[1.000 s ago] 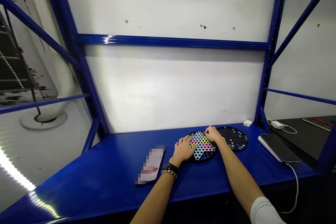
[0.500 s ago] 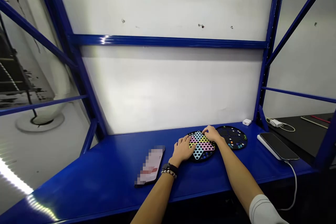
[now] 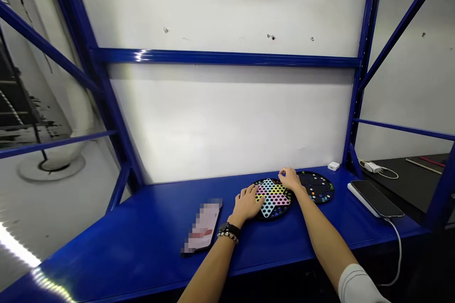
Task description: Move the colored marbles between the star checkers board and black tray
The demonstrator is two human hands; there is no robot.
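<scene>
A Chinese checkers board (image 3: 269, 201), a holed star in pale blue, pink and yellow set in a round black tray, lies on the blue shelf. My left hand (image 3: 248, 202) rests on its left edge, fingers stretched out and holding nothing. Over the far right rim is my right hand (image 3: 289, 179), its fingers curled together; whatever they may hold is too small to make out. Right behind that wrist lies a second round black tray (image 3: 315, 186) with small coloured pieces around its edge, partly hidden by the forearm.
On the shelf (image 3: 156, 227), a phone (image 3: 202, 227) with a blurred screen lies to the left. Another phone (image 3: 377, 198) sits on a white block at the right, with a white cable (image 3: 400, 246). A small white case (image 3: 333, 166) stands near the blue post (image 3: 350, 104).
My right hand has shifted slightly up and right, off the star's far point toward the tray's rim. The left hand stays on the board.
</scene>
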